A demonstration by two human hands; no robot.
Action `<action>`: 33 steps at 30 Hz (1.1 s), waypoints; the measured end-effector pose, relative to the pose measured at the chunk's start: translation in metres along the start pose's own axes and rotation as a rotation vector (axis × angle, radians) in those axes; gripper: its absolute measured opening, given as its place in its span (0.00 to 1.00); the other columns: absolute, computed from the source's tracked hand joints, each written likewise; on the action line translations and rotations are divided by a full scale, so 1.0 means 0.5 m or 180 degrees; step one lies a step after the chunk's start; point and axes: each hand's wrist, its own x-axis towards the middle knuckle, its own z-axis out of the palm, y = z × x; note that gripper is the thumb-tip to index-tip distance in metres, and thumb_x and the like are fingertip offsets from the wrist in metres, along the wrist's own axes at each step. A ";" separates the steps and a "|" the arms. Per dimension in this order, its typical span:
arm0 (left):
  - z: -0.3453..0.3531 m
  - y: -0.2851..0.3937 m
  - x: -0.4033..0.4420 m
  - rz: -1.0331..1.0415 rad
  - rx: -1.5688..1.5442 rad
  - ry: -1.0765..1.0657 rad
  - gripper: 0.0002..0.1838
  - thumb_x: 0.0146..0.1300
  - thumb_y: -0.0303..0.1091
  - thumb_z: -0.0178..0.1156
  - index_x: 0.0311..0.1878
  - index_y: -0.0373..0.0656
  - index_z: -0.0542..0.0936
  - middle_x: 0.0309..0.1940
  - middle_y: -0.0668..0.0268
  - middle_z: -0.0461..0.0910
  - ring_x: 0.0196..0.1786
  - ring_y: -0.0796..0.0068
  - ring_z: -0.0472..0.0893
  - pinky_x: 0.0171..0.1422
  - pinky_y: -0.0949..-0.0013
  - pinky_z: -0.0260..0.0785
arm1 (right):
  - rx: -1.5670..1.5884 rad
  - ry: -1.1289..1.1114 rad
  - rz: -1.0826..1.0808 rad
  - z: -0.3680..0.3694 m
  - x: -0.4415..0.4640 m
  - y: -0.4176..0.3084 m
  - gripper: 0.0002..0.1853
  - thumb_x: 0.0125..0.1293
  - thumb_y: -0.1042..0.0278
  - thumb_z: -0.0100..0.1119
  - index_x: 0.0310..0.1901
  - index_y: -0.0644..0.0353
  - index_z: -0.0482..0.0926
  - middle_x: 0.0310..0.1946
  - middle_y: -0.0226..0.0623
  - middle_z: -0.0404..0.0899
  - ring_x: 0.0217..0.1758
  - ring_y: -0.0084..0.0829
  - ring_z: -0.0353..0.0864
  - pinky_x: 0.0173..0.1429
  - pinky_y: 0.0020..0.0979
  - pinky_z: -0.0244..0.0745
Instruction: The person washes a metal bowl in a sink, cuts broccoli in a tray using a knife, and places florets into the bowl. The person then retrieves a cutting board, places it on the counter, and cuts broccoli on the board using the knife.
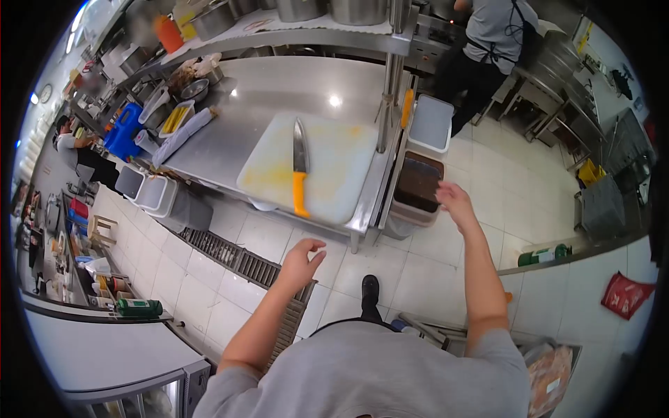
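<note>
My left hand (302, 263) hangs in front of the steel table, over the floor, its fingers apart and holding nothing. On the right, my right hand (454, 203) is beside a bin with a dark brown top (419, 182); its fingers are parted and nothing shows in them. A white cutting board (338, 164) with yellow stains lies on the steel table (261, 80). Across the board rests a knife (300, 167), blade pointing away and yellow handle towards me. Neither hand touches the knife or board.
A grey-lidded bin (431, 124) stands behind the brown one. Another person (491, 49) is at the back right, and a second person (78, 150) at the far left. A blue jug (124, 132) is left of the table. A metal drain grate (237, 258) crosses the tiled floor.
</note>
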 end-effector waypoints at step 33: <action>0.156 0.216 0.201 0.0358 -0.1657 -0.2709 0.19 0.68 0.36 0.60 0.59 0.39 0.76 0.54 0.61 0.79 0.57 0.75 0.77 0.63 0.68 0.68 | 0.2775 0.1680 -0.2428 -0.161 -0.266 -0.258 0.12 0.65 0.83 0.53 0.48 0.60 0.73 0.54 0.47 0.77 0.63 0.45 0.74 0.68 0.45 0.69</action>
